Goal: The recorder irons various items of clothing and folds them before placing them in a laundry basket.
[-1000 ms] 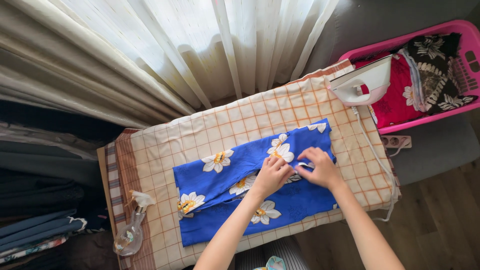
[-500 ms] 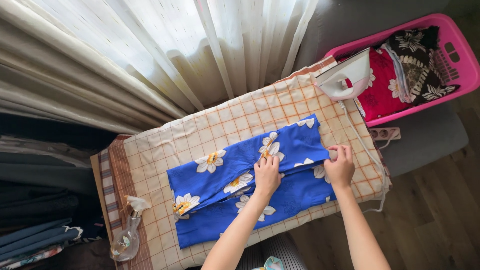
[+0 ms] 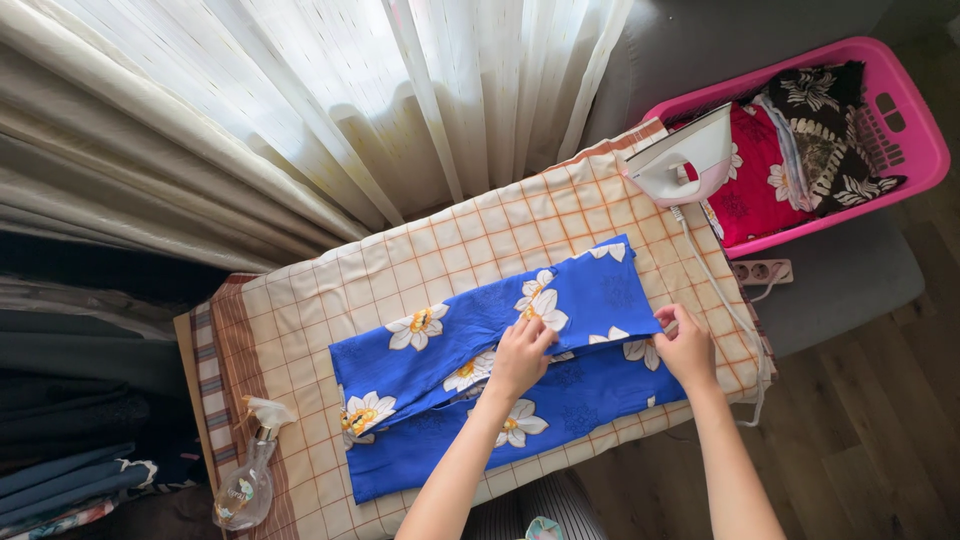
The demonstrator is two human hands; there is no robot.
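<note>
On the checked ironing board [image 3: 400, 270] lies a folded blue cloth [image 3: 590, 390] printed with white flowers, the left hand [image 3: 520, 355] pressing flat with fingers spread on its middle fold, the right hand [image 3: 688, 345] pinching its right edge.

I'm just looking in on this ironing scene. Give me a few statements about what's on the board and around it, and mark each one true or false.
1. Both hands rest on the blue flowered cloth. True: the left hand presses near its middle, the right hand is at its right edge.
2. The iron is lying on the blue cloth. False: it stands at the far right end of the checked board cover, apart from the cloth.
3. The pink basket holds folded clothes. True.
4. The spray bottle is in the right hand. False: it lies at the board's left end, untouched.
5. Curtains hang behind the board. True.
</note>
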